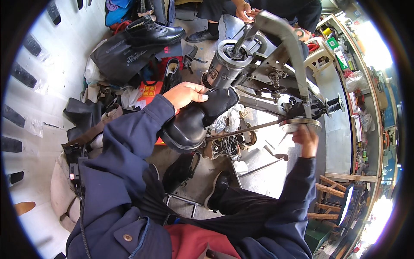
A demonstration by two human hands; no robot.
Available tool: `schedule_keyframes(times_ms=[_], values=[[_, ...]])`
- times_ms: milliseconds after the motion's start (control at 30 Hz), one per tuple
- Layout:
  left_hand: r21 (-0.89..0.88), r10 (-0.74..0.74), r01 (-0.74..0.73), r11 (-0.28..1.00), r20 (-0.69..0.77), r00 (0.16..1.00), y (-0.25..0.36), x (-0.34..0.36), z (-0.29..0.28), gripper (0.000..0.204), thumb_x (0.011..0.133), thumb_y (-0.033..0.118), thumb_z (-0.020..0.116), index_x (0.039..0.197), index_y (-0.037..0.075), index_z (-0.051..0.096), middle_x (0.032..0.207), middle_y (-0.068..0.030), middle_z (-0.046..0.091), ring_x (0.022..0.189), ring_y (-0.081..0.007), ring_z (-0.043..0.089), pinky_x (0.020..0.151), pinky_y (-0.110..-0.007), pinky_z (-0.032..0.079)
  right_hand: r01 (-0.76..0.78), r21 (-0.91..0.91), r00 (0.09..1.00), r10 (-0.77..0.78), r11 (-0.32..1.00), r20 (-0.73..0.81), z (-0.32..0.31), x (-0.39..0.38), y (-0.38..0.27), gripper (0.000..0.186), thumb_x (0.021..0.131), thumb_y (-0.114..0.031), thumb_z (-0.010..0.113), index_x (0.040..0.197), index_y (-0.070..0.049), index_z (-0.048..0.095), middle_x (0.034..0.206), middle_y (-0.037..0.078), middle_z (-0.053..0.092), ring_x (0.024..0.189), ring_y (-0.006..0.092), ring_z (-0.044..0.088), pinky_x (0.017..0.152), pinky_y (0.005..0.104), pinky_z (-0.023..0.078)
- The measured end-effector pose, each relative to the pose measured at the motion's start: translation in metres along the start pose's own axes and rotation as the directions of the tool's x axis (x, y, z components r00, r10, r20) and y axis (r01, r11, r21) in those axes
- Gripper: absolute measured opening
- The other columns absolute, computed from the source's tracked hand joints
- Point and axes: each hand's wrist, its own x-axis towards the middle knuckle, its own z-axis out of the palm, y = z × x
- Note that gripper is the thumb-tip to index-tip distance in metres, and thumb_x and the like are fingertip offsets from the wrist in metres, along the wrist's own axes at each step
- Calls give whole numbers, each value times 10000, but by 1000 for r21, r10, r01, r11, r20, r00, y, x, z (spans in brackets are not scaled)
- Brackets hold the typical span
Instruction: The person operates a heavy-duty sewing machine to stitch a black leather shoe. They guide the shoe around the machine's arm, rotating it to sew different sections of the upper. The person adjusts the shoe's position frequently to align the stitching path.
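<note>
My left hand (187, 95) is closed on a black leather shoe (185, 129), thumb on top and fingers underneath. The shoe's rounded toe points toward me, and its upper part reaches up beside the metal cylinder of a hand-cranked shoe-stitching machine (226, 64). Whether the machine's needle is in the leather cannot be made out. Over on the right, my right hand (307, 140) has its fingers curled at the rim of the machine's hand wheel (300, 124). That hand is slightly smeared by motion.
A person (246, 11) sits across from me behind the machine. Another black shoe (151, 32) rests on a dark bag at the upper left. A box of small parts (226, 146) stands under the machine. Crowded shelves (366, 108) line the right, with a wooden stool (330, 203) below.
</note>
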Motion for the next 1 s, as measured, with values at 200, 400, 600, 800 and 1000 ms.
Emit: schedule_keyframes(times_ms=[200, 400, 600, 800, 1000], values=[[132, -37, 39, 991, -20, 999, 5, 9, -8, 153, 895, 182, 702, 918, 31, 711, 837, 20, 647, 813, -80, 523, 802, -269, 407, -125, -17, 949, 115, 992, -293, -33, 20, 86, 182, 982, -249, 632, 968, -69, 607, 646, 25, 568, 498, 124, 566, 409, 266, 412], [129, -29, 30, 991, -7, 1000, 6, 8, -6, 161, 901, 187, 694, 872, 30, 683, 793, 33, 604, 787, -79, 499, 782, -264, 391, -365, -91, 895, 376, 926, 238, 44, -6, 66, 289, 981, -284, 611, 1020, 2, 604, 688, 96, 670, 551, 192, 668, 487, 286, 509], [158, -19, 14, 987, 34, 999, 1, 14, -13, 300, 864, 245, 735, 1074, 33, 701, 946, 13, 652, 873, -92, 551, 734, -286, 398, -34, -32, 977, 27, 999, -210, -21, 4, 2, 291, 969, -312, 649, 960, -22, 665, 718, 67, 652, 566, 137, 616, 561, 247, 512], [182, -78, 74, 981, 16, 997, 1, 16, -15, 375, 859, 275, 745, 1145, 38, 697, 992, -5, 660, 911, -105, 555, 730, -307, 401, -302, -27, 935, 291, 953, -204, -6, 13, 96, 157, 1007, -196, 591, 993, -41, 567, 664, 29, 538, 499, 131, 523, 419, 275, 403], [158, -64, 67, 985, -25, 998, 8, 13, -9, 200, 882, 210, 711, 1002, 52, 696, 854, 37, 610, 767, -67, 485, 653, -263, 352, -292, 198, 936, 236, 936, 262, 43, -8, 29, 332, 985, -237, 617, 1135, 55, 571, 770, 162, 672, 625, 230, 686, 582, 317, 553]])
